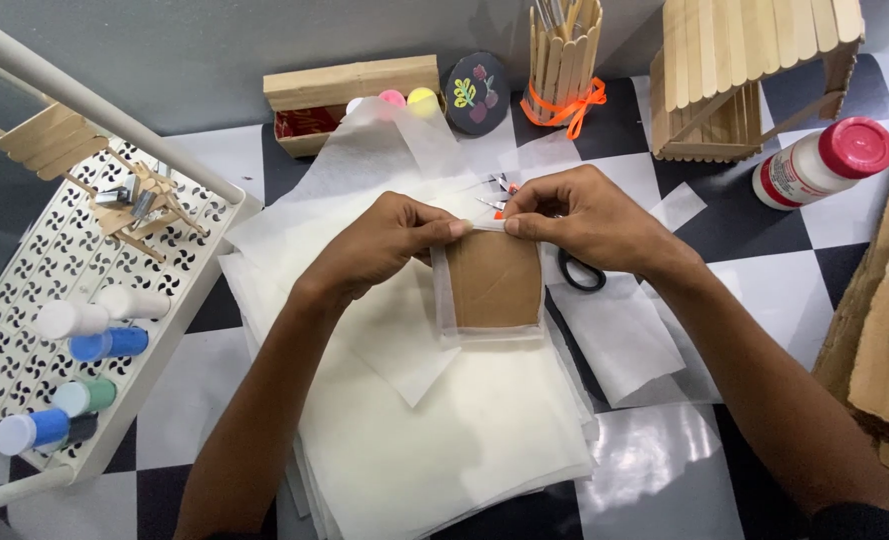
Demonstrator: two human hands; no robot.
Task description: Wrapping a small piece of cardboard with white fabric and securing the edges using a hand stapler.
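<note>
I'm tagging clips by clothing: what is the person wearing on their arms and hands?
Both forearms are bare from the wrists up to near the elbows. The left hand and right hand wear no gloves, and no rings, watch or bracelets show. At the bottom right corner, a dark sleeve edge shows on the right arm; none is visible on the left.

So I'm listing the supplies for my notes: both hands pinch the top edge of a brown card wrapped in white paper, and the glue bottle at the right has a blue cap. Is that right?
Not quite: the glue bottle at the right has a red cap, not blue, as the head view shows. The rest holds: the left hand and right hand pinch the top edge of the brown card wrapped in white paper.
</note>
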